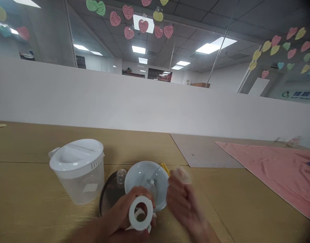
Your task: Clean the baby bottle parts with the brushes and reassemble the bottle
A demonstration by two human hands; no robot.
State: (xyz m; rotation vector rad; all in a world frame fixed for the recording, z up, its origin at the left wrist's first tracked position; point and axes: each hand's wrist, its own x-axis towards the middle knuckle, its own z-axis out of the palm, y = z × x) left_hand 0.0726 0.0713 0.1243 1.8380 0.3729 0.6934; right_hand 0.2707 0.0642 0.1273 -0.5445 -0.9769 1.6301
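My left hand (129,212) is wrapped round a hollow white cylinder with a ring-shaped rim (131,216), its open end facing me. To the right, my right hand (181,202) is raised and closed, blurred by motion. A pale, translucent thing (183,174) shows at the top of that fist; its kind cannot be made out. Just behind both hands sits a pale blue-white bowl (137,170) with a small white piece (152,182) and a thin line inside it. The bowl overlaps a dark round tray (110,194), on which a small clear cup (121,176) stands.
A clear plastic pitcher (80,189) with a white lid stands at left. Something yellow (165,168) lies behind the bowl. Pink cloth (276,165) covers the table's right side, with a grey board (205,152) beside it. A white partition (144,104) closes off the back.
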